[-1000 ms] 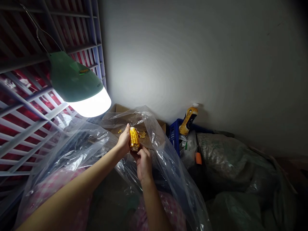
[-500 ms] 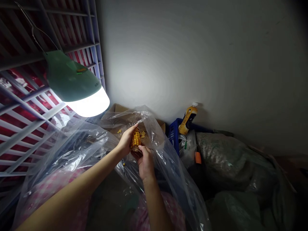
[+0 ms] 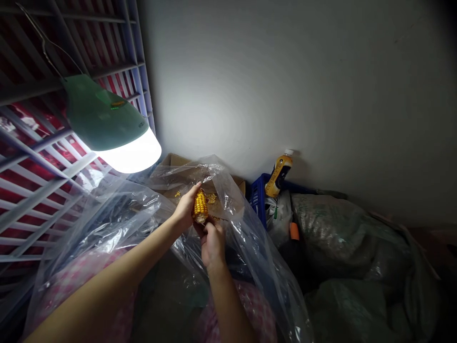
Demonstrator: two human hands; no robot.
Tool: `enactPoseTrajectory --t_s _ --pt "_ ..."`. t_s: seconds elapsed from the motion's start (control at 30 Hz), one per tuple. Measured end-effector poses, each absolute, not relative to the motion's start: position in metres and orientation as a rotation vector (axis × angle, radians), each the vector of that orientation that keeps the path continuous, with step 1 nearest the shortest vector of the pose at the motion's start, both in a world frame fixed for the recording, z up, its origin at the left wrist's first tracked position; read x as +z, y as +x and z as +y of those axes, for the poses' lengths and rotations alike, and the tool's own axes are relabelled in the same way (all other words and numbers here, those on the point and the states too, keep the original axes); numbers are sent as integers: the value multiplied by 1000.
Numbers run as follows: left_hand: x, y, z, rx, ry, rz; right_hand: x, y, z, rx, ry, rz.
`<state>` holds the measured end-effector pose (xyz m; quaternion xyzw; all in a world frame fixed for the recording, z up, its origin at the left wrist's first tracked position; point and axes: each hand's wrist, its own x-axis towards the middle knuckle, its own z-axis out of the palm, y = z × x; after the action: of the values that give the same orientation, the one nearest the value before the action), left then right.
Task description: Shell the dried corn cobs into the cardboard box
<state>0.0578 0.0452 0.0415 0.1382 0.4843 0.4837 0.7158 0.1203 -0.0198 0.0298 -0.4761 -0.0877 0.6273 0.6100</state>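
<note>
A yellow corn cob (image 3: 200,207) with kernels on it is held upright in front of me. My left hand (image 3: 186,210) wraps its left side, fingers curled round the top. My right hand (image 3: 212,240) is closed on the cob's lower end from below. Both hands hover over a large clear plastic sheet (image 3: 117,216) spread across my lap. Loose yellow kernels (image 3: 212,198) lie in a cardboard box (image 3: 175,162) just behind the cob.
A lit green lamp (image 3: 112,126) hangs at the left before a white barred grille (image 3: 32,186). A yellow bottle (image 3: 279,172) leans on the wall above a blue crate (image 3: 257,195). Bulky dark sacks (image 3: 342,238) fill the right side.
The cob has tilted slightly and come back upright. My right hand slid lower and closed tighter under the cob. The view shifted a little.
</note>
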Motion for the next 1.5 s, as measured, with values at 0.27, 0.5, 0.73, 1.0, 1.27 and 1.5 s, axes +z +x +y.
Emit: enactPoseTrajectory --t_s 0.27,0.5,0.73,1.0,1.27,1.5 --pt "39 57 45 1121 429 1032 34 133 -16 1618 -1101 -236" --pt "39 59 43 1149 519 1036 32 127 -19 1566 -1078 -304" --pt "40 60 44 1120 410 1081 29 120 -20 1428 -1101 -417" --pt "43 58 43 1135 439 1037 32 125 -18 1533 -1039 -293" --pt "45 57 45 1068 330 1069 31 124 -20 1490 -980 -399" --pt "45 58 43 1130 483 1046 35 124 -19 1508 -1057 -303"
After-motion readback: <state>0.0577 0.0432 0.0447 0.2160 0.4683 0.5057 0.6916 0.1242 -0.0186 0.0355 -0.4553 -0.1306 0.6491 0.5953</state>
